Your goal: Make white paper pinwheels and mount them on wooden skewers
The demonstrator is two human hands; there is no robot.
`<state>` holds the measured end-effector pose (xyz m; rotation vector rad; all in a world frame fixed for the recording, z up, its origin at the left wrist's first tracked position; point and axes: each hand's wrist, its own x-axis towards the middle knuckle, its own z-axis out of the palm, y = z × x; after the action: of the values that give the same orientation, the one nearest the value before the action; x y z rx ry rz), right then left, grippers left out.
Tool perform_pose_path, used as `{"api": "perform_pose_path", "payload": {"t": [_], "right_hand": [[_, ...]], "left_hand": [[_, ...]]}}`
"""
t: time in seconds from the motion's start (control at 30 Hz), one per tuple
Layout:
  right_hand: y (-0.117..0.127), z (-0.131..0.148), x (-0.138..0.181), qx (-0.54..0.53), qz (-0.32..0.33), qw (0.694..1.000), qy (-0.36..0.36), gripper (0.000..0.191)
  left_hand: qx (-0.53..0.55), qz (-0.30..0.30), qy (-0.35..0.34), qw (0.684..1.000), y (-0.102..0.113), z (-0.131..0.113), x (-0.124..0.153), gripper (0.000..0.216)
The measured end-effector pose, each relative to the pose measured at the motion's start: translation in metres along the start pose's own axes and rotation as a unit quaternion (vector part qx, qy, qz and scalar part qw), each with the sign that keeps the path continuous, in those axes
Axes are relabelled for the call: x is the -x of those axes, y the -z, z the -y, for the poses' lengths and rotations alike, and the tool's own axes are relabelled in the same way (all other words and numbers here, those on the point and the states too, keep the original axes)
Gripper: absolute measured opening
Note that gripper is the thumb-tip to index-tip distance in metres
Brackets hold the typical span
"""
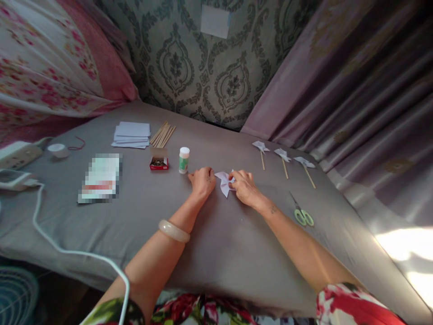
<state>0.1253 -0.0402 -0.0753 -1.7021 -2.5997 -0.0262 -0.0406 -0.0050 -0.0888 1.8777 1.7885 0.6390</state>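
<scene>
My right hand (244,186) is closed on a white paper pinwheel (223,183), holding it by its middle and right side on the grey cloth. Just left of it, my left hand (203,180) rests with its fingers curled together. Whatever those fingers hold, if anything, is hidden. A glue stick (183,160) with a white cap stands upright beside the left hand. Behind it to the left sits a small open red box (158,164) with small metallic pieces inside.
A stack of white paper (131,135) lies near several wooden sticks (163,134). At the right are three finished pinwheels on sticks (283,155) and green-handled scissors (303,216). A blurred packet (100,178), a white cable (81,254) and a power strip (20,154) are at the left.
</scene>
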Motion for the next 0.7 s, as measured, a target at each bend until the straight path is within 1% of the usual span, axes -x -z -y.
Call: {"api": "perform_pose_path", "payload": {"t": [0.2, 0.27, 0.37, 0.43, 0.5, 0.63, 0.7], "right_hand": [[0.012, -0.002, -0.014, 0.004, 0.048, 0.999, -0.005, 0.027], [0.013, -0.006, -0.018, -0.002, 0.060, 0.998, -0.026, 0.027], [0.009, -0.014, -0.020, -0.028, 0.062, 0.995, -0.076, 0.035], [0.006, -0.019, -0.019, -0.042, 0.048, 0.993, -0.098, 0.041], [0.002, -0.022, -0.015, -0.055, 0.019, 0.992, -0.114, 0.045], [-0.002, -0.025, -0.006, -0.098, -0.061, 0.981, -0.158, 0.043], [-0.002, -0.024, -0.001, -0.105, -0.088, 0.975, -0.176, 0.042]], "left_hand": [[0.006, 0.003, -0.003, 1.000, -0.003, 0.002, -0.004, 0.037], [0.009, 0.002, -0.004, 1.000, -0.002, 0.002, -0.004, 0.037], [0.017, 0.004, -0.002, 1.000, -0.001, 0.003, -0.003, 0.036], [0.020, 0.002, -0.002, 1.000, 0.000, 0.003, -0.003, 0.035], [0.018, -0.001, -0.004, 1.000, 0.001, 0.003, -0.003, 0.036], [0.014, -0.002, -0.006, 1.000, 0.000, 0.004, -0.004, 0.036], [0.013, -0.002, -0.006, 1.000, -0.001, 0.004, -0.005, 0.037]]}}
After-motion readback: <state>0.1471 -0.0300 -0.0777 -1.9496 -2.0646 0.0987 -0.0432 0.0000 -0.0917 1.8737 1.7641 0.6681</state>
